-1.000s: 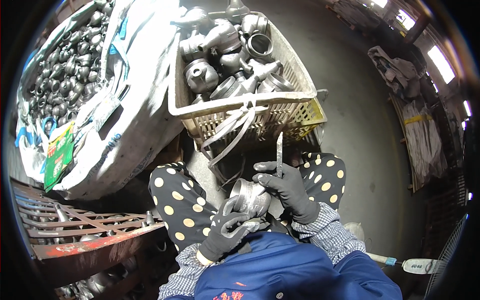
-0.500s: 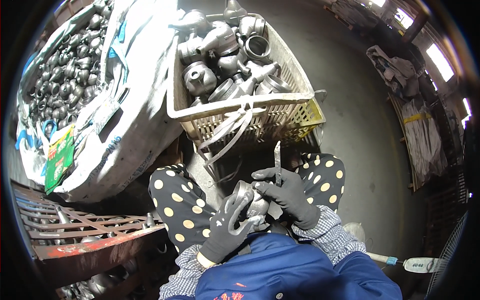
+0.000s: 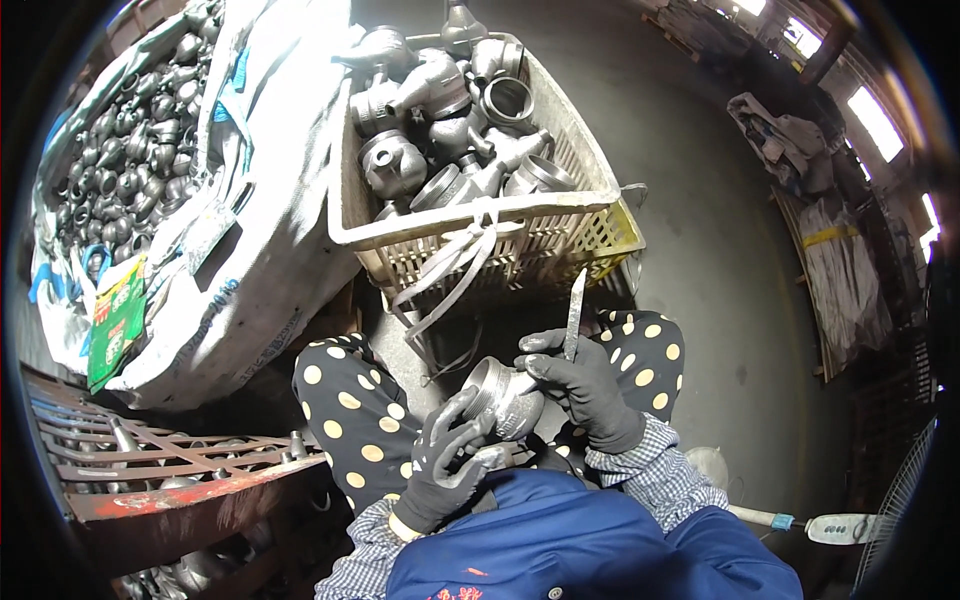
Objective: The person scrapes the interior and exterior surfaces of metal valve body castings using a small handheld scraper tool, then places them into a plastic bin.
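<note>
A grey metal pipe fitting (image 3: pixel 508 402) with a wide ringed mouth and rounded body is above my lap, its mouth facing up and left. My gloved left hand (image 3: pixel 447 465) has its fingers curled against the fitting's lower left side. In my gloved right hand (image 3: pixel 592 392) a narrow flat metal blade (image 3: pixel 576 312) is gripped upright, its tip pointing away from me. The right thumb and fingertips come close to the fitting's right side; whether they also press on it I cannot tell.
Ahead, a pale plastic crate (image 3: pixel 480 212) holds several similar fittings. A large white sack (image 3: pixel 280 200) of small metal parts stands at left. Near left is a rusty red metal rack (image 3: pixel 200 492) with more parts. A fan (image 3: pixel 890 510) stands at lower right.
The fitting has turned, and more of its mouth and body shows. My left hand has slid lower along it. The blade has shifted right and leans slightly right.
</note>
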Action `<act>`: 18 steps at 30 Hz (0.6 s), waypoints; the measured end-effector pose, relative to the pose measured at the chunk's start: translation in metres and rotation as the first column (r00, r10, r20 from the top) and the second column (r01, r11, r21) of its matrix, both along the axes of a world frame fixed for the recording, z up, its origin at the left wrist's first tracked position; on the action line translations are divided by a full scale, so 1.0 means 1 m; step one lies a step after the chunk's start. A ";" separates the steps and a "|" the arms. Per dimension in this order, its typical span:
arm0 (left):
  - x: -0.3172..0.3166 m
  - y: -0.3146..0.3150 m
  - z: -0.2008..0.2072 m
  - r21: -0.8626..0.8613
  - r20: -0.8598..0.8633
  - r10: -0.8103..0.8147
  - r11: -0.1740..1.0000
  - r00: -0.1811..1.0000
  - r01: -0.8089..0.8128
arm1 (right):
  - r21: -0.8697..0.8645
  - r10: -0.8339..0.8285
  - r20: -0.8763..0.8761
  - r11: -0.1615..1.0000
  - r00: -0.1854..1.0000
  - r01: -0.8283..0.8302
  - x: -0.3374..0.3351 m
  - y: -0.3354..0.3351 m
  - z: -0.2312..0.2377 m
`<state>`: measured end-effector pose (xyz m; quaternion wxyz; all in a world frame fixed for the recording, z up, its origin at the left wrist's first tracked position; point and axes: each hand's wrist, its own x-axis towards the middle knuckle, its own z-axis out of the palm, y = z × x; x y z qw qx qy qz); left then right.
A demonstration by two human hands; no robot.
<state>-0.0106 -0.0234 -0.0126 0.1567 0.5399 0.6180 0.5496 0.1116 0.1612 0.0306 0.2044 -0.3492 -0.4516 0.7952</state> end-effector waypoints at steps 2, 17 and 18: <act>0.000 0.003 0.013 -0.104 -0.124 0.002 0.994 0.992 -0.015 | -0.025 -0.015 -0.019 1.000 1.000 0.014 0.000 -0.001 0.000; 0.007 0.003 -0.009 -0.089 0.868 0.123 0.992 0.481 -0.093 | -0.228 -0.076 -0.023 0.971 0.997 0.068 0.014 0.016 -0.028; 0.007 0.004 -0.009 -0.074 0.849 0.119 0.992 0.514 -0.107 | -0.236 -0.069 -0.009 0.970 0.998 0.065 0.017 0.014 -0.033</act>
